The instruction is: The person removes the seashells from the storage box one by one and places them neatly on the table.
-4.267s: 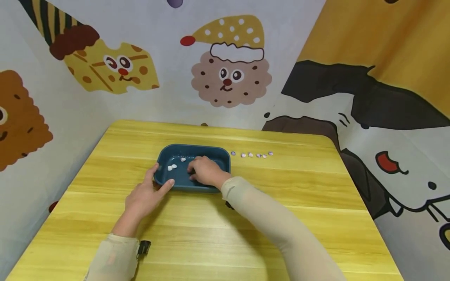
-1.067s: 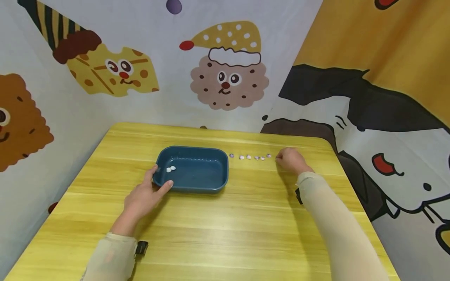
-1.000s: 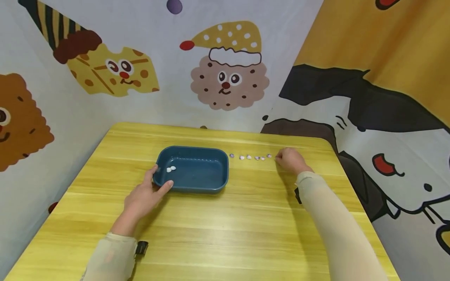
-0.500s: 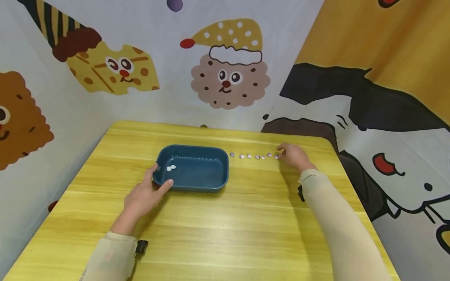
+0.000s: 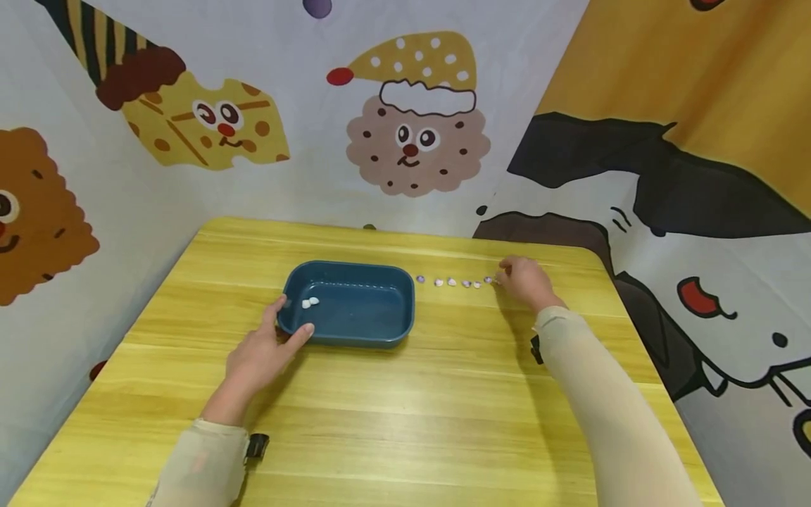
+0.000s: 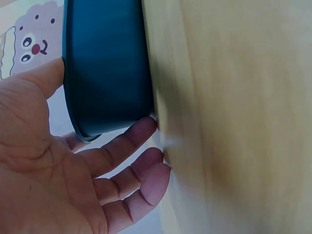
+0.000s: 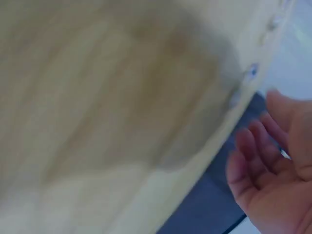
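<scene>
My left hand (image 5: 260, 355) holds the near left corner of a dark blue rectangular tray (image 5: 405, 310). In the left wrist view the thumb (image 6: 48, 78) lies against the rim, and a fingertip reaches the tray's lower edge. Two small white pieces (image 5: 310, 303), shell-like, sit touching inside the tray. Right of it runs a row of small white-and-purple pieces (image 5: 451, 282), too small to name surely. At the row's right end, my right hand (image 5: 527, 282) is close by the last piece (image 5: 497, 281), partly covering it. Its fingers are loosely bent, with nothing seen between them in the right wrist view.
All stands on a yellow wood-grain table (image 5: 380, 415). Behind and beside it hangs cloth (image 5: 304, 190) printed with cartoon figures. A black strap or device (image 5: 257, 446) sits on the left wrist, another (image 5: 536, 348) on the right.
My right hand has gone from inside the tray to the row's right end. One piece has left the tray, and the row is one longer. The left hand stays put.
</scene>
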A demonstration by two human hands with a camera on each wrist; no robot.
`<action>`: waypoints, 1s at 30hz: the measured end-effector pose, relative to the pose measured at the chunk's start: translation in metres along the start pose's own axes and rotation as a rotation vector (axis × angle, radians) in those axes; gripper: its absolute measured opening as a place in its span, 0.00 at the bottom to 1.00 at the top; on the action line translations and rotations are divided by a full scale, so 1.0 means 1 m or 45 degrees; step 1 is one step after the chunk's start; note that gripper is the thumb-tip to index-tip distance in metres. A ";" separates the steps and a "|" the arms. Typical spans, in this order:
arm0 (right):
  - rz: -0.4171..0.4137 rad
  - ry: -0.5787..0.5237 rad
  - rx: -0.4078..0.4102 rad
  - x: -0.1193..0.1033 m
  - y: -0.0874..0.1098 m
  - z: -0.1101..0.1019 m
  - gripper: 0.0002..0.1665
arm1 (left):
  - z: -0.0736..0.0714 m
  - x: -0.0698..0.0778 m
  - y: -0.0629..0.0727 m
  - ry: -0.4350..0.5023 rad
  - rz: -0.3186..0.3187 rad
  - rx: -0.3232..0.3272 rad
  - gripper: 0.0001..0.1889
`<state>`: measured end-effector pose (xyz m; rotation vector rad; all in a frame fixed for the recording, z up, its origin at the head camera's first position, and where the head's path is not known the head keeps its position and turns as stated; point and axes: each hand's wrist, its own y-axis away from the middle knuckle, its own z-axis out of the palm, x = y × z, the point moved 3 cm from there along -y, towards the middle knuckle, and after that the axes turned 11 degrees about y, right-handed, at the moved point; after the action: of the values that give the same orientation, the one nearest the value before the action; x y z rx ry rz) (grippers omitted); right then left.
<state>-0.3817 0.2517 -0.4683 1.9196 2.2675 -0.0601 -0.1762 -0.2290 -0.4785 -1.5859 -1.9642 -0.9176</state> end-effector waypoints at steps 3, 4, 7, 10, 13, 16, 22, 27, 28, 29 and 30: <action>-0.061 -0.046 0.161 -0.036 -0.002 -0.014 0.24 | -0.003 -0.002 0.001 -0.002 -0.007 0.010 0.56; -0.102 -0.064 0.193 -0.054 -0.002 -0.018 0.23 | -0.004 -0.003 0.001 -0.001 -0.008 0.014 0.56; -0.321 -0.065 0.183 -0.122 0.000 -0.024 0.20 | -0.007 -0.006 0.002 -0.002 -0.006 0.021 0.56; -0.527 0.018 0.013 -0.193 0.012 -0.016 0.21 | -0.006 -0.007 0.003 0.003 -0.002 0.022 0.56; -0.674 0.153 -0.144 -0.245 0.023 0.005 0.24 | 0.000 -0.005 0.002 -0.009 0.010 0.031 0.55; -0.728 0.267 -0.203 -0.273 0.029 0.031 0.25 | 0.006 -0.001 0.000 -0.018 0.017 0.036 0.54; -0.694 0.354 -0.153 -0.290 0.027 0.058 0.22 | 0.010 0.000 -0.003 -0.020 0.018 0.044 0.54; -0.623 0.287 -0.117 -0.295 0.017 0.062 0.27 | 0.007 -0.002 -0.002 -0.021 0.011 0.048 0.54; -0.610 0.276 -0.121 -0.297 0.016 0.063 0.28 | 0.006 -0.002 -0.001 -0.019 0.009 0.047 0.54; -0.601 0.271 -0.126 -0.299 0.014 0.064 0.28 | 0.005 -0.003 -0.001 -0.015 0.005 0.047 0.54; -0.596 0.265 -0.133 -0.301 0.013 0.065 0.28 | 0.005 -0.003 0.000 -0.010 0.002 0.045 0.54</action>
<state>-0.3149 -0.0487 -0.4843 1.3660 2.7495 0.2037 -0.1753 -0.2276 -0.4839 -1.5734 -1.9736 -0.8721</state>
